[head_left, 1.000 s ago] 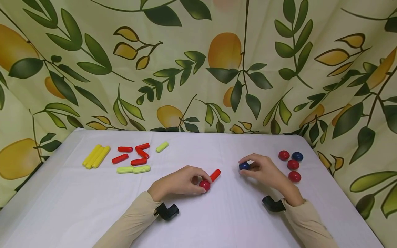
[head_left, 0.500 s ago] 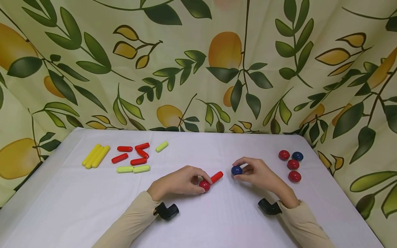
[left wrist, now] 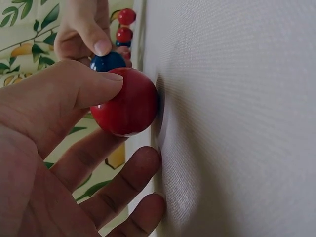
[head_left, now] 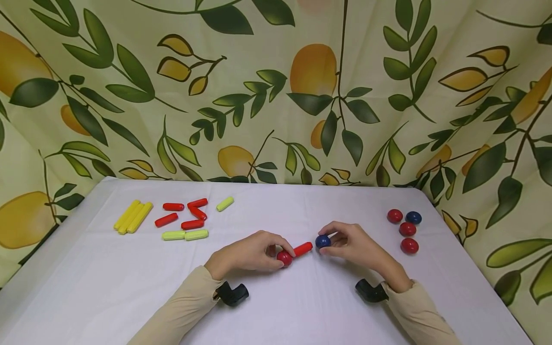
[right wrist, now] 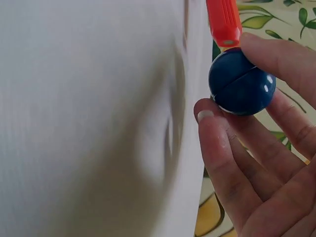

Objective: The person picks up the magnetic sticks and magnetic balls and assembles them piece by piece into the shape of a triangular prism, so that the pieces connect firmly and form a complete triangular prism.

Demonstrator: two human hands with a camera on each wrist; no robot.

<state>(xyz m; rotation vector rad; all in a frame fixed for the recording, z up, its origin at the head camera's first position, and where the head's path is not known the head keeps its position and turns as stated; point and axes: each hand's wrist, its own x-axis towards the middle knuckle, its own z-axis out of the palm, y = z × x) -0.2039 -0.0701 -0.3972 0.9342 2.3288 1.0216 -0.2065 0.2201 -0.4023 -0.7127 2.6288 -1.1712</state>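
My left hand (head_left: 254,251) pinches a glossy red ball (head_left: 284,259) between thumb and fingers, low over the white table. A short red rod (head_left: 303,249) extends from that ball toward the right, one end right at its surface. Facing the rod's other end is a dark blue ball (head_left: 323,241), held between the thumb and fingers of my right hand (head_left: 355,247). Seen from the right wrist, the blue ball (right wrist: 242,84) has a seam line, and the ribbed end of the red rod (right wrist: 224,22) is close beside it. The red ball (left wrist: 126,106) overlaps the blue one in the left wrist view.
At the back left lie long yellow rods (head_left: 133,218), several short red rods (head_left: 166,220) and light green rods (head_left: 196,234). Red balls (head_left: 407,229) and one blue ball (head_left: 413,217) rest at the right. A fruit-patterned curtain (head_left: 258,110) hangs behind the table.
My right hand has moved left and slightly nearer with the blue ball, closing on the red rod's free end. The rod has swung to lie flatter, while my left hand stays put.
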